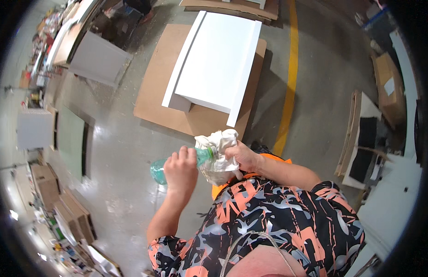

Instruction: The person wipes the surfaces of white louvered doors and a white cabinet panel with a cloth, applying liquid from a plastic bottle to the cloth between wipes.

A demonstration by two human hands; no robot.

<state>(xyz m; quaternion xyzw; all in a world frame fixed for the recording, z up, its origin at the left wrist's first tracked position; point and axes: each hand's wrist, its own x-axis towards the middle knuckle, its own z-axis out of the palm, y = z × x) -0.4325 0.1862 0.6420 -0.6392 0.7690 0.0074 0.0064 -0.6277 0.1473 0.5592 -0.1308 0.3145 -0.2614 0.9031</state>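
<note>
Head view: Both hands were raised in front of the torso, above the concrete floor. Left hand was clenched around a green translucent plastic bottle, which lay roughly horizontal, its base pointing left and its neck pointing right. Right hand grasped a crumpled white cloth, bunched against the bottle's neck and touching it. The cloth rose above the fingers and hung partly below them. Both forearms came out of short patterned sleeves in black, grey and orange.

Beyond the hands, a white panel assembly with raised side edges rested on a brown cardboard sheet on the floor. A yellow floor line ran past its right side. Cardboard boxes stood at lower left, well apart from the hands.
</note>
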